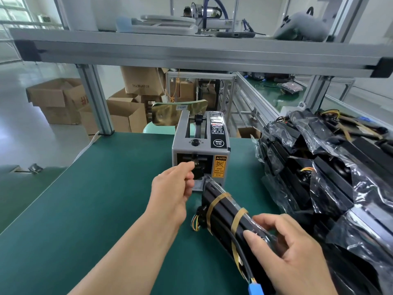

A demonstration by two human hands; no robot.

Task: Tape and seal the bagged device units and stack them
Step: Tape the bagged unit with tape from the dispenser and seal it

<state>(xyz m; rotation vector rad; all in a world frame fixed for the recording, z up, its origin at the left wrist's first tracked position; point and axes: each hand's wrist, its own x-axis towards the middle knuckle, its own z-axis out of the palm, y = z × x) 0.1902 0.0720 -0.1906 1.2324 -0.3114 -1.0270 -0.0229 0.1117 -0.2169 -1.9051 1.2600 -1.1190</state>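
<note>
Here, left hand (172,189) curls at dispenser (200,145) outlet, hold unclear; right hand (294,249) grips bagged unit (222,206).

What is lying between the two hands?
A bagged black unit with two tan tape bands, between left hand and right hand, seen in head view.

Left of tape dispenser (201,145), green mat (85,199) open; bagged pile (319,177) blocks right (shelf (191,52) overhead).
</note>
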